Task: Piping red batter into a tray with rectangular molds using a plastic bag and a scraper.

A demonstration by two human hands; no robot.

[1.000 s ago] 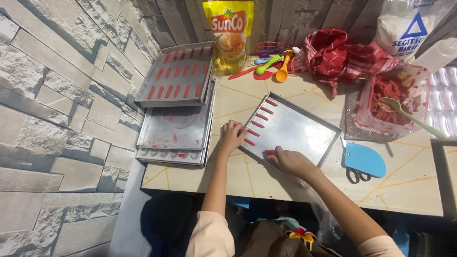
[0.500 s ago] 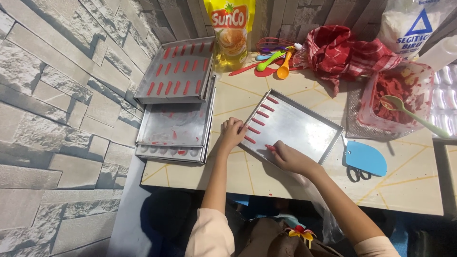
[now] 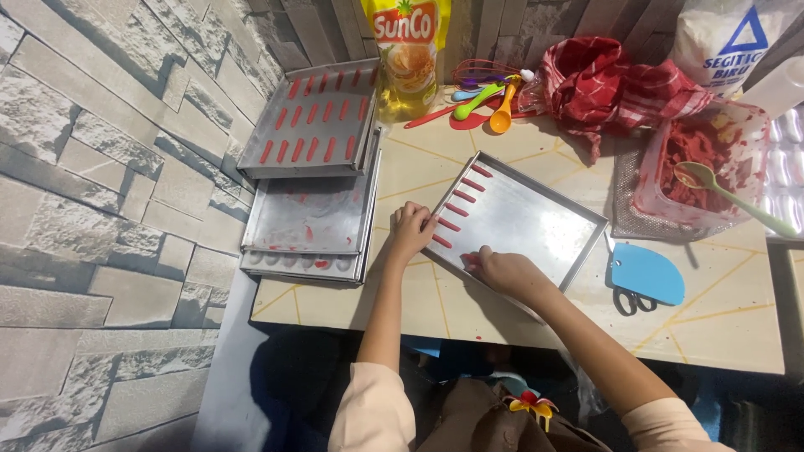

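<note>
A metal baking tray (image 3: 523, 219) lies tilted on the pale table (image 3: 729, 326), and everything else is best placed from it. The left hand (image 3: 410, 228) rests on the tray's near-left rim, fingers curled over the edge, so whether they pinch the rim or only press on it cannot be told. The right hand (image 3: 502, 269) sits at the tray's near corner with fingers drawn together over a small red piece (image 3: 471, 259); the fingertips hide most of it, so the grip itself is unclear. Along the tray's left edge runs a row of short red strips (image 3: 461, 209), the nearest ones partly covered by the left hand. To the left of the tray stands a stack of similar trays (image 3: 306, 226), the lower ones mostly hidden, with a top tray (image 3: 314, 117) full of red strips leaning on the stack. Beyond the tray's far edge stand a yellow oil pouch (image 3: 406, 50), cut off at the top, and a cluster of coloured measuring spoons (image 3: 490, 96). A red checked cloth (image 3: 615, 88) lies further right. To the right of the tray sits a clear container of red dough (image 3: 699, 163) with a green spoon (image 3: 729, 192) in it, and near the tray's right corner a blue scraper (image 3: 646, 274) covers all but the handles of a pair of scissors (image 3: 632, 301). A white bag (image 3: 729, 42) is cropped at the upper right.
</note>
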